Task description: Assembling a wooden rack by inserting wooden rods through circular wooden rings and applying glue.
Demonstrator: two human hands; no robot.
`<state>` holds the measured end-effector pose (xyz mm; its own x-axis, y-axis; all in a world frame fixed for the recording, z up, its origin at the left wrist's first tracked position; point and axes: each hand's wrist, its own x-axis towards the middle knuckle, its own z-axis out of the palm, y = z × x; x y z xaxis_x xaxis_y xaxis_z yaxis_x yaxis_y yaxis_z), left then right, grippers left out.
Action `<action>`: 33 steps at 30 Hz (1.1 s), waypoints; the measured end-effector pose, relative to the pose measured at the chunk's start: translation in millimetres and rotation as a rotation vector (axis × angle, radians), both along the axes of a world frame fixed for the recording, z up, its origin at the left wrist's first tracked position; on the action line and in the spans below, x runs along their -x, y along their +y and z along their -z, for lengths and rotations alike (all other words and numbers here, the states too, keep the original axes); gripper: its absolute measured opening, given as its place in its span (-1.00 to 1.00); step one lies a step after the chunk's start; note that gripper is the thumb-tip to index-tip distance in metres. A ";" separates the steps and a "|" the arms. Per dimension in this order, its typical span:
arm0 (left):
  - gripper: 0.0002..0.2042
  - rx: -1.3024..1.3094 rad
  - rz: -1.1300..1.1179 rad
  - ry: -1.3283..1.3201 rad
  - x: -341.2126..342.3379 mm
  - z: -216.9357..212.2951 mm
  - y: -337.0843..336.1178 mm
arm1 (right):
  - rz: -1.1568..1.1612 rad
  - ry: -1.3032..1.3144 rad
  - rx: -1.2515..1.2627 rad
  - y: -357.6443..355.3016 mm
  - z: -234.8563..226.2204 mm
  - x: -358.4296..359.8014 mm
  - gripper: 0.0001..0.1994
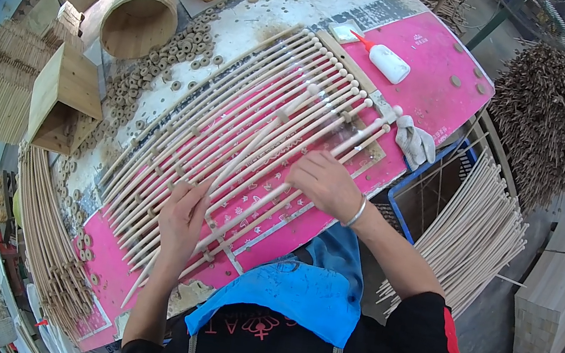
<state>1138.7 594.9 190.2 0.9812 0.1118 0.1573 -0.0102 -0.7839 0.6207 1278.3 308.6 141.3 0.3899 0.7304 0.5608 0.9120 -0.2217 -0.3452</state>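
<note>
Rods (pixel 246 125): pale wooden rods laid side by side in a fanned row across a pink mat (pixel 427 73) on the table (pixel 279 19), several with round knobbed ends toward the far side. Left hand (pixel 179 223): flat on the near ends, fingers spread over several rods, pinching nothing. Right hand (pixel 323 182): fingers curled down onto the middle of the row; whether they pinch a rod cannot be told. Risk: pressure from either palm could roll rods out of their spacing, one shifted rod likely nudging its neighbours. Glue bottle (pixel 389 63): lies on its side on the mat, beyond the rods; could leak. Rag (pixel 414 142): just beside the rod tips. Rings (pixel 159 66): small wooden, scattered left of the row; could stray under rods. Loose rods (pixel 468 230): bundled right, off the table.
</note>
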 end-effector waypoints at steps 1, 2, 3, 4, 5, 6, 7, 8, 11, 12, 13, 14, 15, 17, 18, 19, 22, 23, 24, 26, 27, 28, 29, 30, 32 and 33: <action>-0.73 0.002 0.005 0.000 -6.9 -1.9 -4.8 | 0.034 0.012 0.037 -6.8 -1.5 10.0 -0.81; -0.72 -0.073 0.060 -0.004 -13.6 -5.9 -12.0 | 0.067 0.025 0.071 -12.3 -3.3 19.3 -0.84; -0.72 -0.148 0.116 -0.009 -20.3 -8.1 -18.8 | 0.051 0.072 0.038 -16.6 -5.7 26.4 -0.79; -0.71 -0.142 0.162 -0.028 -26.8 -4.2 -23.8 | 0.055 0.073 0.037 -19.7 -6.8 31.9 -0.79; -0.71 -0.143 0.170 -0.029 -33.0 0.1 -29.4 | 0.053 0.092 0.019 -23.0 -7.4 36.7 -0.79; -0.71 -0.151 0.221 -0.016 -38.5 4.6 -35.3 | 0.051 0.110 0.001 -25.7 -7.4 41.1 -0.79; -0.71 -0.160 0.272 -0.004 -43.2 10.0 -41.6 | 0.041 0.132 -0.002 -27.6 -5.8 45.0 -0.78; -0.71 -0.189 0.286 -0.051 -46.8 17.1 -47.9 | 0.044 0.131 -0.003 -28.1 -7.1 48.2 -0.78; -0.71 -0.240 0.324 -0.086 -59.7 37.9 -60.3 | 0.066 0.141 -0.032 -31.3 -9.4 55.9 -0.78; -0.71 -0.243 0.327 -0.088 -62.7 42.0 -63.9 | 0.084 0.157 -0.034 -33.3 -6.8 58.0 -0.79; -0.71 -0.257 0.325 -0.095 -65.1 45.4 -67.0 | 0.102 0.173 -0.037 -34.9 -4.3 59.3 -0.80; -0.70 -0.269 0.327 -0.102 -67.4 47.6 -70.2 | 0.106 0.173 -0.039 -36.8 -2.1 60.7 -0.80; -0.70 -0.270 0.331 -0.101 -69.0 48.8 -72.5 | 0.116 0.183 -0.040 -38.5 0.0 61.7 -0.80; -0.70 -0.298 0.329 -0.084 -71.6 50.2 -76.1 | 0.128 0.192 -0.042 -41.2 5.2 63.5 -0.80; -0.70 -0.299 0.331 -0.084 -73.3 51.4 -78.1 | 0.132 0.198 -0.037 -42.2 7.8 64.4 -0.79; -0.69 -0.299 0.331 -0.092 -75.0 52.9 -80.0 | 0.135 0.204 -0.031 -43.0 9.9 65.3 -0.79; -0.68 -0.320 0.326 -0.103 -78.0 57.9 -82.4 | 0.135 0.216 -0.045 -43.4 9.3 66.8 -0.78; -0.67 -0.341 0.322 -0.108 -78.9 59.3 -83.1 | 0.136 0.217 -0.045 -43.5 9.0 66.8 -0.78; -0.67 -0.341 0.323 -0.108 -79.3 60.6 -83.7 | 0.136 0.220 -0.048 -43.3 8.8 66.6 -0.78; -0.64 -0.416 0.337 -0.101 -79.3 62.3 -84.7 | 0.134 0.224 -0.050 -43.2 8.8 66.4 -0.78; -0.64 -0.416 0.336 -0.102 -79.1 62.4 -85.1 | 0.134 0.229 -0.041 -43.1 8.9 66.4 -0.77; -0.62 -0.430 0.336 -0.102 -78.6 62.0 -85.0 | 0.134 0.234 -0.032 -42.6 8.9 66.1 -0.77; -0.60 -0.444 0.339 -0.103 -78.6 59.4 -86.5 | 0.135 0.234 -0.031 -42.8 9.1 65.9 -0.77; -0.60 -0.443 0.339 -0.103 -77.7 55.8 -86.7 | 0.133 0.228 -0.029 -42.1 9.3 65.6 -0.77; -0.57 -0.358 0.308 -0.094 -72.9 42.6 -85.9 | 0.128 0.223 -0.029 -39.5 8.1 64.3 -0.77; -0.57 -0.350 0.313 -0.094 -70.2 35.6 -84.3 | 0.119 0.214 -0.017 -39.1 4.8 62.1 -0.78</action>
<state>1208.9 510.6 154.6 0.9392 -0.2619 0.2221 -0.3221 -0.8961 0.3053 1216.2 269.5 136.5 0.5838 0.6637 0.4676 0.7854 -0.3158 -0.5324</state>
